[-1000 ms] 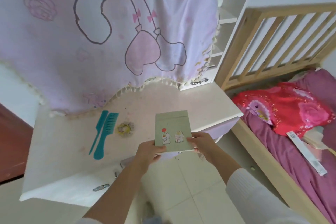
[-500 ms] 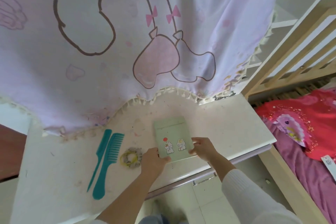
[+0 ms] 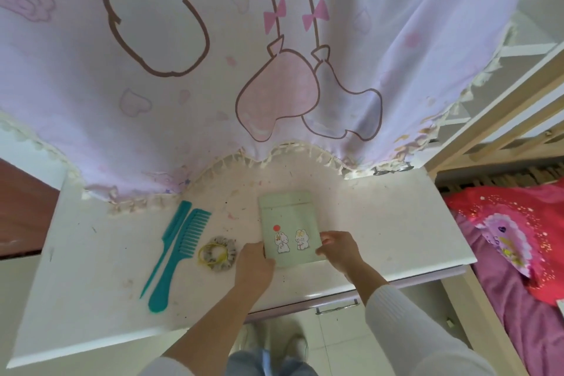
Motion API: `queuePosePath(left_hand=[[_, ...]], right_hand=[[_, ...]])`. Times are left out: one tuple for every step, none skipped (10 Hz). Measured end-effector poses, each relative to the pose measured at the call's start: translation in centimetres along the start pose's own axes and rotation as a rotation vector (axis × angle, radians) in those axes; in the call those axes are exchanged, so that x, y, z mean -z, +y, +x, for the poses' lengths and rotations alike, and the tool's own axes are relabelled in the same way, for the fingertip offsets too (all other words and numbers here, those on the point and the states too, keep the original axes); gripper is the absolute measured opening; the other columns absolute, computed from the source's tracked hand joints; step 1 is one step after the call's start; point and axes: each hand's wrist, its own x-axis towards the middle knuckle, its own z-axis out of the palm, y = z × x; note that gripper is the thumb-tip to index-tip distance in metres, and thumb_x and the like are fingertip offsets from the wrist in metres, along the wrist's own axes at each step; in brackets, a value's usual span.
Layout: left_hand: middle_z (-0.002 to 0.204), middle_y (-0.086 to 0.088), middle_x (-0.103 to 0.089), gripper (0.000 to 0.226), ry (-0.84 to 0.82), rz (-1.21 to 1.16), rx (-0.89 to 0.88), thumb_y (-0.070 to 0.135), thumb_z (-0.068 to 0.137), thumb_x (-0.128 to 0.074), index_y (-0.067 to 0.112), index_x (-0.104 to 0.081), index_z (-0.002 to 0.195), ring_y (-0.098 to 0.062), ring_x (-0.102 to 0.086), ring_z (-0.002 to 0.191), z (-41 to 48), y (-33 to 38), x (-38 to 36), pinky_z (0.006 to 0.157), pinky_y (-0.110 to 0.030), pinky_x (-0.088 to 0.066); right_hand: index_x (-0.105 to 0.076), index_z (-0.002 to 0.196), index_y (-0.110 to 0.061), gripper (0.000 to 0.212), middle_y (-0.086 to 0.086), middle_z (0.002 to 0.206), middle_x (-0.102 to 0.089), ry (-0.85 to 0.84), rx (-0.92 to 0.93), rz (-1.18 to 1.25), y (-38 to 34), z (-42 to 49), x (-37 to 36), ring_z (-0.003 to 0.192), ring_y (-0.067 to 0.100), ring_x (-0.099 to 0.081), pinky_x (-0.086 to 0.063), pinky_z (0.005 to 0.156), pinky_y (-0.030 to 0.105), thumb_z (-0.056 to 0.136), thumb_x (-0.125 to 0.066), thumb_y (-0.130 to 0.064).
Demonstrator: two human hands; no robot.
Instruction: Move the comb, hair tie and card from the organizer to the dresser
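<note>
- I hold one card [image 3: 290, 229], pale green with two small rabbit stickers and a red dot, low over the dresser [image 3: 396, 223]; I cannot tell whether its far edge touches the top.
- My left hand [image 3: 254, 262] grips the card's near left corner, thumb on its face.
- My right hand [image 3: 338, 249] pinches the card's near right edge, fingers curled onto it.
- Two teal combs lie side by side on the dresser, left of the card: a thin tail comb [image 3: 166, 241] on the left, and a wide-toothed comb [image 3: 180, 253] just beside it on the right, its handle pointing near.
- One hair tie [image 3: 218, 253], a grey scrunchie with a yellow band, lies between the wide comb and my left hand, just beside both.
- One pink cloth [image 3: 213, 70] with a cartoon print and a tasselled hem hangs over the far side of the dresser.
- One drawer handle [image 3: 335, 308] shows under the dresser's near edge, to the right.
- One bed [image 3: 518, 253] with red and purple bedding stands to the right, beyond the dresser's end.
- Both my sleeves are white.
</note>
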Motion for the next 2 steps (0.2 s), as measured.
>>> queuePosePath(left_hand=[[0.107, -0.017, -0.058, 0.022, -0.004, 0.219, -0.076, 0.002, 0.085, -0.045, 0.001, -0.058, 0.103, -0.029, -0.058, 0.094, -0.5, -0.6, -0.1, 0.075, -0.032, -0.048], [0.133, -0.01, -0.046, 0.047, 0.053, 0.411, -0.169, -0.004, 0.084, -0.042, 0.008, -0.044, 0.129, -0.024, -0.046, 0.118, -1.2, -1.7, -0.8, 0.098, -0.029, -0.043]], right_hand=[[-0.068, 0.098, -0.008, 0.025, 0.009, 0.097, -0.066, -0.021, 0.048, -0.008, -0.7, -0.8, 1.0, 0.089, 0.023, -0.061, -0.043, 0.081, 0.029, 0.074, -0.071, -0.003], [-0.064, 0.117, -0.007, 0.041, 0.012, 0.111, -0.066, 0.035, 0.173, 0.13, -3.5, -2.0, 4.1, 0.097, 0.024, -0.061, -0.045, 0.087, 0.033, 0.078, -0.073, -0.01]])
